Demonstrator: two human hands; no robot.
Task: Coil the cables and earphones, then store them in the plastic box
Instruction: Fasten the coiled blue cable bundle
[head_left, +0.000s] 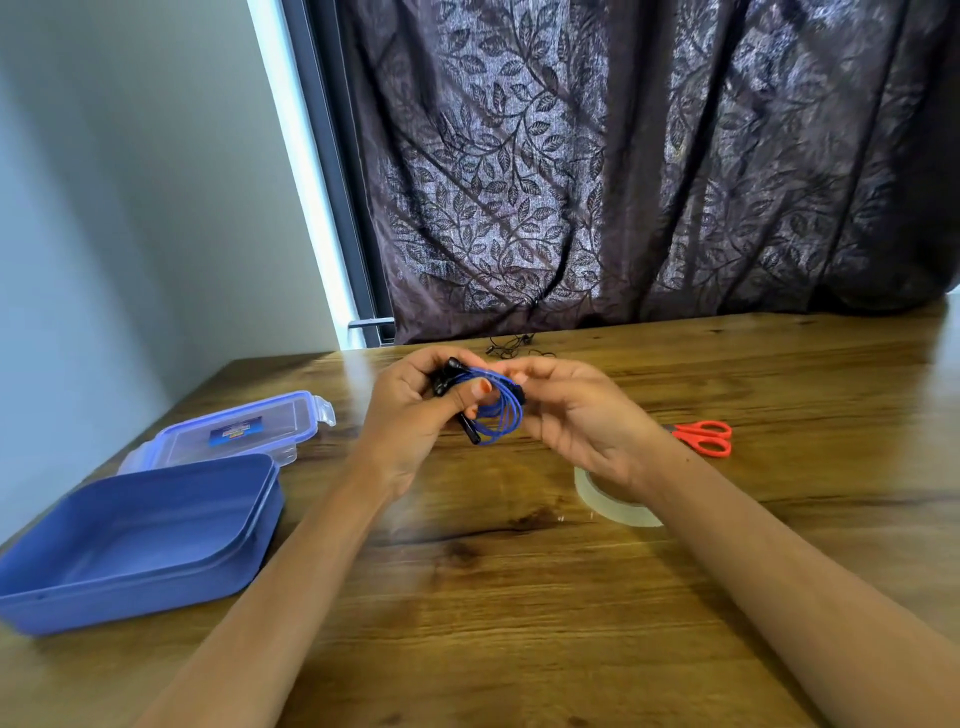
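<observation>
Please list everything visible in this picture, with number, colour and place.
blue cable: one, blue with black plugs, coiled, held between both hands
earphones: one set, black, at the table's far edge
plastic box: one, blue, open, on the table at left
lid: one, clear with blue rim, behind the box
tape roll: one, clear, under the right wrist
scissors: one pair, red handles, on the table at right
table: one, brown wood
curtain: one, dark, leaf pattern, behind the table
left hand: one, grips the cable coil
right hand: one, pinches the coil's right side
</observation>
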